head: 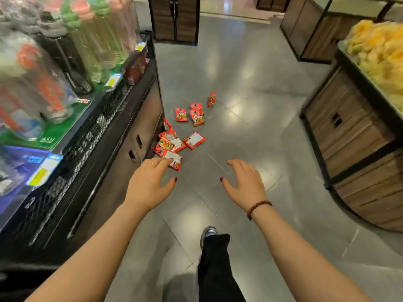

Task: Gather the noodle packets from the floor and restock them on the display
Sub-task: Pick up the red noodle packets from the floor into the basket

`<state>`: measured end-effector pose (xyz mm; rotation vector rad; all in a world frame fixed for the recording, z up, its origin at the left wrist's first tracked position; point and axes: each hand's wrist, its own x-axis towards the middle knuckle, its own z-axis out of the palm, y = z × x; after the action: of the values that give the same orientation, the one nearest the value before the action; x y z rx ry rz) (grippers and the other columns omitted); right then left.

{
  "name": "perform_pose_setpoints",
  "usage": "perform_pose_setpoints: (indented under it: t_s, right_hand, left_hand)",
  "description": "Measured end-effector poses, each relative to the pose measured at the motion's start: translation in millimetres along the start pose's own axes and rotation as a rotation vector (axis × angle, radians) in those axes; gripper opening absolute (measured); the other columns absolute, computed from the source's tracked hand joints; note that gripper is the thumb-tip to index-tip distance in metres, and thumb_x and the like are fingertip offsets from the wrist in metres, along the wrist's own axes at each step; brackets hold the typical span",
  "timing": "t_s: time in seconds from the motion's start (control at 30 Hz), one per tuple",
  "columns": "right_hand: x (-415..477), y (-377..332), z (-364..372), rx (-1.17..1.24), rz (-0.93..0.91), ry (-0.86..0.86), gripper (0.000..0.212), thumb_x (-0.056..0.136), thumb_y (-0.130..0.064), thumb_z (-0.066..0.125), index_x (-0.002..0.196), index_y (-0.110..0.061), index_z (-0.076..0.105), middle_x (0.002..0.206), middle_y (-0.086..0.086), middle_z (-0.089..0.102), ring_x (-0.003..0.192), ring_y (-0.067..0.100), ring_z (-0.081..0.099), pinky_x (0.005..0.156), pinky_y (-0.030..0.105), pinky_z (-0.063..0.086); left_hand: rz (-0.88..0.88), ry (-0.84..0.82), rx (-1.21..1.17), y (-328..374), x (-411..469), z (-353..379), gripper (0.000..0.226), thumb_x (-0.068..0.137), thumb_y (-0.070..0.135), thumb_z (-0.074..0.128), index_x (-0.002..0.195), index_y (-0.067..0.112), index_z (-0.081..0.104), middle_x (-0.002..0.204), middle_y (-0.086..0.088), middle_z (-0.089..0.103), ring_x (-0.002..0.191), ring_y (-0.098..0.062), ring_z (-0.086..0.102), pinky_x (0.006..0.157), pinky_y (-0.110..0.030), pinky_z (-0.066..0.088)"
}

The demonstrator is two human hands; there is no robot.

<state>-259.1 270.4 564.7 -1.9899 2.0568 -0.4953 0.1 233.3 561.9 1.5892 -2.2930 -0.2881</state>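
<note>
Several red noodle packets lie scattered on the grey tiled floor ahead of me. A cluster (pixel 169 144) lies against the base of the left display stand (pixel 139 118). One packet (pixel 194 140) lies face down just to its right, a few (pixel 196 115) lie further off, and a single one (pixel 211 99) is farthest. My left hand (pixel 150 182) reaches forward with relaxed fingers, its fingertips overlapping the nearest packet (pixel 175 160) in view. My right hand (pixel 244 182) is stretched out with spread fingers, holding nothing.
The left display stand has a black mesh rail (pixel 87 144) and carries tall bottles (pixel 43 73). A wooden stand (pixel 357 153) on the right holds yellow bagged snacks (pixel 379 51). More wooden cabinets (pixel 174 18) stand at the back. My leg and shoe (pixel 209 234) are below.
</note>
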Motion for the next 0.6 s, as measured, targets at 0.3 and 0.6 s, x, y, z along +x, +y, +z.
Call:
perform_pose_setpoints:
  t_s: [0.3, 0.6]
  right_hand:
    - [198, 70, -27, 0.054, -0.039, -0.013, 0.048, 0.091, -0.033, 0.059, 0.135, -0.018, 0.048, 0.135, 0.000, 0.051, 0.124, 0.021, 0.042, 0.102, 0.032, 0.035]
    - [354, 120, -22, 0.085, -0.023, -0.034, 0.048, 0.090, -0.033, 0.060, 0.134, -0.020, 0.049, 0.136, 0.000, 0.051, 0.125, 0.022, 0.044, 0.103, 0.033, 0.032]
  left_hand:
    - [-0.071, 0.007, 0.002, 5, 187, 23, 0.054, 0.076, 0.038, 0.062, 0.125, 0.014, 0.063, 0.118, -0.005, 0.065, 0.110, -0.031, 0.059, 0.084, -0.041, 0.054]
    - [-0.101, -0.012, -0.012, -10, 349, 55, 0.051, 0.082, 0.032, 0.070, 0.129, 0.018, 0.060, 0.125, -0.003, 0.062, 0.115, -0.026, 0.056, 0.086, -0.039, 0.051]
